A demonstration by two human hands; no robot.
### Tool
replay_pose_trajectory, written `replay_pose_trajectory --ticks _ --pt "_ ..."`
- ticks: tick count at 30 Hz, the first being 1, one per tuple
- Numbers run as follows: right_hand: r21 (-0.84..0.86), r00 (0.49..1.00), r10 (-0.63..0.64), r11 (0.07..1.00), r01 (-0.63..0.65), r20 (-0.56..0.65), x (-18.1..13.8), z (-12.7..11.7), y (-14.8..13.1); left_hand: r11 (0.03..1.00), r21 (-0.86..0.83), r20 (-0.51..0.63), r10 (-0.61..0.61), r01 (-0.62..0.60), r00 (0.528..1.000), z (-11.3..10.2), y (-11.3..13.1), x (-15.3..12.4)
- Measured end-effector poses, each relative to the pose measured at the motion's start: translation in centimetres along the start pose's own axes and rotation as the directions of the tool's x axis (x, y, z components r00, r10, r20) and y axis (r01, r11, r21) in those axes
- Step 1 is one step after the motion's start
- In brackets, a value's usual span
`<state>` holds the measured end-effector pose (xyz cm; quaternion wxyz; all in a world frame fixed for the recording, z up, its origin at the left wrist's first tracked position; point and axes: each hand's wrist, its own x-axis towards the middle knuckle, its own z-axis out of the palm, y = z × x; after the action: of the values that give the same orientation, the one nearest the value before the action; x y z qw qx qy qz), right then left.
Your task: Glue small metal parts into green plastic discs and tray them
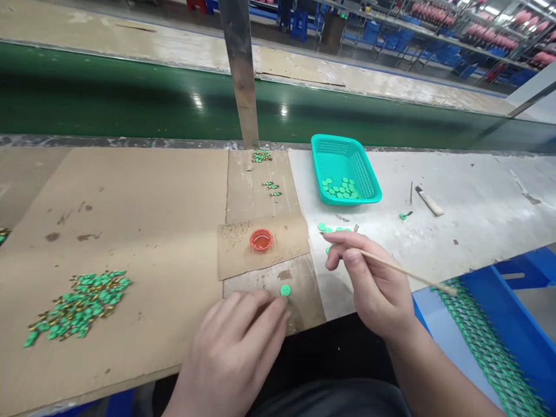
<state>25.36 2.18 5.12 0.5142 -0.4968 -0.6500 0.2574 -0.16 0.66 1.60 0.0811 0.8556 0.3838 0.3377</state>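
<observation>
- We are holding a thin wooden stick (403, 267) in our right hand (369, 284), pinched narrowly between thumb and fingers, with its far end pointing away to the right.
- Our left hand (230, 353) is resting on brown cardboard (130, 197) with its fingers lying close together, holding nothing that we can see.
- A single green disc (285, 291) is lying just beyond our left fingertips, close to them but apparently not touching.
- A small orange-red cup (261, 239) holding amber liquid is sitting ahead of our hands, between them.
- More green discs (322, 227) are lying just beyond our right hand, partly hidden by it.
- Ahead of our right hand, a teal plastic basket (369, 194) is holding a small group of green discs (341, 188) in one end, with most of its floor showing.
- Far to the left of our left hand, a large heap of green-and-gold pieces (77, 305) is lying on the cardboard, while small clusters (271, 186) are sitting ahead of our hands.
- Below our right hand, a blue crate (516, 313) is carrying long braided green strands (490, 347).
</observation>
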Motion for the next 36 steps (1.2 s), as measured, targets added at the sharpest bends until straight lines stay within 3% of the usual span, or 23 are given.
replay_pose_trajectory --ticks 9,13,18,36 --pt "-0.137 0.981 -0.192 0.973 0.186 -0.030 3.8 5.6 -0.7 0.990 0.120 -0.009 0.078 -0.076 0.997 0.7 0.0 -1.0" --pt "-0.234 0.968 -0.248 0.940 0.248 0.029 4.9 7.0 -0.1 0.984 0.161 0.016 0.073 -0.074 0.997 1.0 0.0 -1.3" --pt "-0.269 0.964 -0.246 0.926 0.265 0.102 5.2 7.6 0.1 0.981 0.170 0.017 0.094 -0.095 0.995 1.1 -0.2 -1.9" --pt "-0.325 0.951 -0.267 0.895 0.305 0.156 4.9 7.8 0.3 0.987 0.145 -0.030 0.069 -0.064 0.997 1.5 -0.1 -1.9"
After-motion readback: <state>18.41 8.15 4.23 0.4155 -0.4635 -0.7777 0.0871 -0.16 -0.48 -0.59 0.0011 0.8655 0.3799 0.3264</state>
